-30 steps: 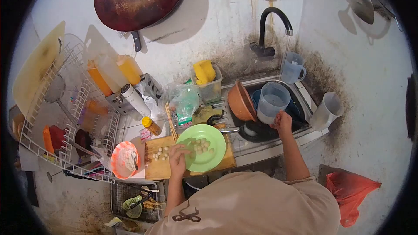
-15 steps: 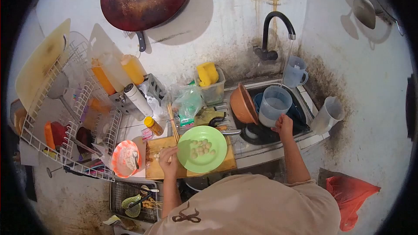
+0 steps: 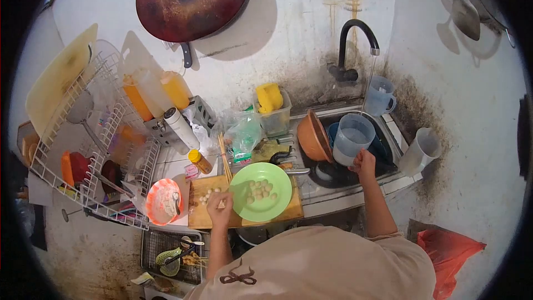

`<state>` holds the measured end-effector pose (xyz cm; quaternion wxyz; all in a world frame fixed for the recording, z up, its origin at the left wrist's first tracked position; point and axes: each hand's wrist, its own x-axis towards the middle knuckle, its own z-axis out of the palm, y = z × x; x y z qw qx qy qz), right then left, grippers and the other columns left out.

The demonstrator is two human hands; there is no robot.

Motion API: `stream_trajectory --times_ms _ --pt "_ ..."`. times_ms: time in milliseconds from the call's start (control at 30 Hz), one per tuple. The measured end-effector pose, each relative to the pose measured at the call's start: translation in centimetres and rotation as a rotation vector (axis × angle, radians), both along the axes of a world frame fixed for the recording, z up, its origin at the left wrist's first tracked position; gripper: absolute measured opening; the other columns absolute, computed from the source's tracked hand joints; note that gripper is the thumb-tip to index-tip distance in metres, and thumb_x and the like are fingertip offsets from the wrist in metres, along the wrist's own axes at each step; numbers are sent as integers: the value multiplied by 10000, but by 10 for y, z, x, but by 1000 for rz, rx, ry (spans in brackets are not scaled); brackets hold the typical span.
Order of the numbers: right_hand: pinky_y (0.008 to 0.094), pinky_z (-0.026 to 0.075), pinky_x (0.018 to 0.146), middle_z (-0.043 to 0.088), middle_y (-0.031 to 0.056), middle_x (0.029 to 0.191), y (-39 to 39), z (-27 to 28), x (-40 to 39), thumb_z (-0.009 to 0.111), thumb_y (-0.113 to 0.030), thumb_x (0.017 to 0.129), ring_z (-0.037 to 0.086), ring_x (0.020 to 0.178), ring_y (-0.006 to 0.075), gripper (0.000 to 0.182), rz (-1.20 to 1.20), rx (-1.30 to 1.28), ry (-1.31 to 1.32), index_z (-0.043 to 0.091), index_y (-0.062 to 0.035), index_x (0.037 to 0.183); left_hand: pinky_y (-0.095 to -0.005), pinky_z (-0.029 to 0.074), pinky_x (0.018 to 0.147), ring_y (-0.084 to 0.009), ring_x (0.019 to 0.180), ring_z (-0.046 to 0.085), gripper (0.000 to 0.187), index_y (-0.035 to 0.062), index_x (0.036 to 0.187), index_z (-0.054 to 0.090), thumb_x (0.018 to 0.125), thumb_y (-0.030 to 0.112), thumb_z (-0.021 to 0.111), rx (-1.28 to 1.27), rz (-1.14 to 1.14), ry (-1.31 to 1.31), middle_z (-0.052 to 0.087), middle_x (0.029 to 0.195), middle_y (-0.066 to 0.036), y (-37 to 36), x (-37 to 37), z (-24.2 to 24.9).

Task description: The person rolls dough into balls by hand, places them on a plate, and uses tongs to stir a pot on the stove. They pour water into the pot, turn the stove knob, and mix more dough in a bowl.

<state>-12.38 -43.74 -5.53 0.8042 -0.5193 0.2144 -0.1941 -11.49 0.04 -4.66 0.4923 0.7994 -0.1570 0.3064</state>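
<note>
My right hand (image 3: pixel 363 165) is closed around the handle side of a clear plastic jug (image 3: pixel 353 140) at the sink. A thin stream from the black faucet (image 3: pixel 350 50) runs down to the jug, which has water in it. My left hand (image 3: pixel 220 206) hovers beside the left rim of a green plate (image 3: pixel 280 205), its fingers curled together; what they hold, if anything, is too small to make out. Several small pale balls (image 3: pixel 261 190) lie on the plate. More small pale pieces (image 3: pixel 209 195) lie on the wooden cutting board (image 3: pixel 198 219) beneath.
A brown bowl (image 3: pixel 312 139) leans in the sink (image 3: pixel 327 178). A knife (image 3: pixel 297 171) and skewers (image 3: pixel 224 153) lie behind the plate. Left stand an orange-rimmed bowl (image 3: pixel 161 200), a yellow-capped bottle (image 3: pixel 200 161) and a dish rack (image 3: pixel 94 194). Two more jugs (image 3: pixel 420 153) stand right.
My left hand has shifted slightly at the plate's rim, showing more pale pieces on the board. My right hand stays on the jug while water runs. The whole view has shifted a little.
</note>
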Motion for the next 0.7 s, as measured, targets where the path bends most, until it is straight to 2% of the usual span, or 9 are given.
stream_trajectory --times_ms 67,267,333,700 --pt "334 456 443 322 -25 484 0 0 0 461 -331 855 357 428 96 330 4 3 -5 372 -132 606 -240 406 636 -133 682 510 86 11 768 643 691 -27 644 7 -2 33 576 709 -51 2 -1 -4" --pt "329 457 443 324 -33 484 -3 -10 2 454 -333 863 347 419 85 336 25 13 -37 374 -129 607 -244 404 627 -129 659 499 116 13 758 636 658 -6 691 5 -19 58 570 708 -48 2 -4 -9" --pt "324 457 443 331 -34 488 -1 -7 0 453 -331 864 349 421 81 334 17 -42 -51 380 -128 609 -244 401 623 -126 655 494 115 12 757 634 658 -7 691 3 -23 59 567 704 -46 1 -6 -6" --pt "326 451 465 338 -31 498 0 -5 0 437 -326 871 329 408 87 314 17 -5 -27 386 -136 626 -235 399 621 -117 653 498 86 0 779 628 699 -9 658 -42 -30 114 557 683 -43 -5 -11 2"
